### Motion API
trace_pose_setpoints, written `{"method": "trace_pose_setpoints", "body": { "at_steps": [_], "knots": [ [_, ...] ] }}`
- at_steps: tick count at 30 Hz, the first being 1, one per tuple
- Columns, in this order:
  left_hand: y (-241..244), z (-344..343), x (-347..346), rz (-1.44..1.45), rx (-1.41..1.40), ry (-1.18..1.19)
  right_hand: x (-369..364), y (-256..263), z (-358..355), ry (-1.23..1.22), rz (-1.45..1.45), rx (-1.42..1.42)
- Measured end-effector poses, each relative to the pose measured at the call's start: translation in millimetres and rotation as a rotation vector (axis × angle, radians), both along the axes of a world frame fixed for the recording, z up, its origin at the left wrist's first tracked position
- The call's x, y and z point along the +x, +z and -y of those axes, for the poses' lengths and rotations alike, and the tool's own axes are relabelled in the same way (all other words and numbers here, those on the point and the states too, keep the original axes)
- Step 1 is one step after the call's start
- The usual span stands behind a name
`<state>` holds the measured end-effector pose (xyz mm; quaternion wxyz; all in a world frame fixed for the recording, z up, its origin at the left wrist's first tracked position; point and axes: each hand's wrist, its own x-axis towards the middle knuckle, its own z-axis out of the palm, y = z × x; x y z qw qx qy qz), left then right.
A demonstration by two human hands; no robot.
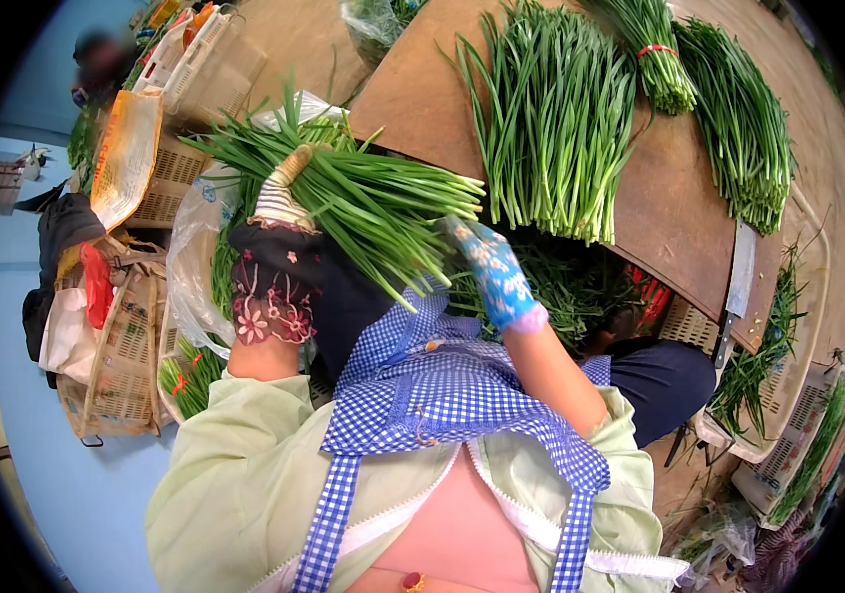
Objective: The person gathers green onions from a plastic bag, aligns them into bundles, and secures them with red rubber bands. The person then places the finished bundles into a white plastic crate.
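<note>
A loose bunch of garlic chives [385, 193] lies across my left hand [285, 189], which grips it in a striped, stained glove with an embroidered black cuff. Its pale cut ends point right, over my lap. Against those ends is my right hand [493, 270], in a blue floral covering; its fingertips blur among the stems, so its grip is unclear. Just beyond, a wide pile of chives [552, 126] rests on a brown board [422, 89]. To the right on the board are a bundle tied with a red band [656, 52] and another pile of chives [741, 118].
A knife [740, 274] lies along the board's right edge, handle towards me. Clear plastic bag [200, 252] and plastic crates [122, 348] stand at left. A cream crate [786, 400] with loose leaves is at right. Another person [100, 67] is at far left.
</note>
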<state>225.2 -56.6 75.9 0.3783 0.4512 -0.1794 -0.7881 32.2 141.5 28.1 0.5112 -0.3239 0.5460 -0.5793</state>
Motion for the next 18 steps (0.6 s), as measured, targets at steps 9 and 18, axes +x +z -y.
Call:
{"method": "trace_pose_setpoints", "body": {
  "at_steps": [9, 18],
  "knots": [
    [8, -5, 2, 0.049, 0.051, 0.204, -31, -46, -39, 0.011, -0.06, 0.355],
    [-2, -4, -7, 0.053, 0.076, 0.113, -14, 21, 15, -0.071, -1.052, -0.244]
  ]
}}
